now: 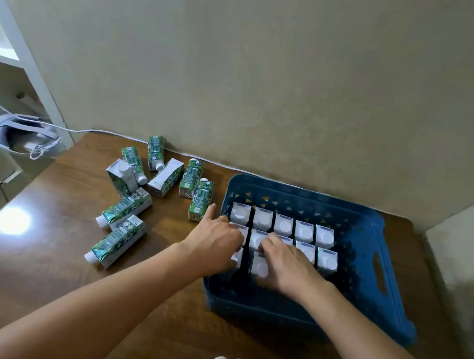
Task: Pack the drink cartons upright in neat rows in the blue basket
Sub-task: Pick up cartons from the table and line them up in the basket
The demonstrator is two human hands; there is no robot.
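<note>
The blue basket point(371, 222) stands on the right of the wooden table. Several green-and-white drink cartons point(283, 224) stand upright in it, white caps up, in two full rows, with a third row begun at the left. My left hand point(214, 241) reaches over the basket's left wall and holds the leftmost carton point(237, 256) of that near row, thumb out over the rim. My right hand point(288, 260) grips the carton beside it point(260, 266). Several loose cartons point(120, 237) lie on their sides on the table left of the basket.
A wall runs close behind the table and a white cable point(112, 133) lies along its foot. A white headset-like object point(21, 134) hangs off the table's far left corner. The basket's right part is bare.
</note>
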